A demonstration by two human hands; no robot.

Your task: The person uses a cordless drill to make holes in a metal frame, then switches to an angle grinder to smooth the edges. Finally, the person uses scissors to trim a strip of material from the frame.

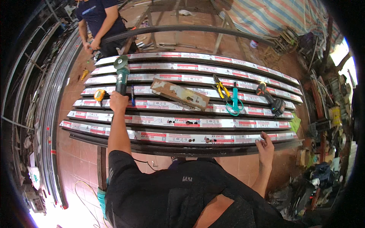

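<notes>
My left hand (118,102) is closed around the rear body of a green angle grinder (122,75), whose disc points to the far side. The grinder lies over the row of metal profile bars with white and red protective film. Beside it are a yellow tape measure (99,95) and a blue pen (133,95). My right hand (265,146) rests at the edge of the nearest profile bar (178,138), fingers loosely apart, with nothing seen in them. Holes show in the two nearest bars.
Across the bars lie a worn metal block (180,94), yellow-handled pliers (220,88), a teal-handled tool (234,99) and a cordless drill (270,99). Another person (102,22) stands at the far left. Long metal tubes (53,114) line the left; clutter fills the right.
</notes>
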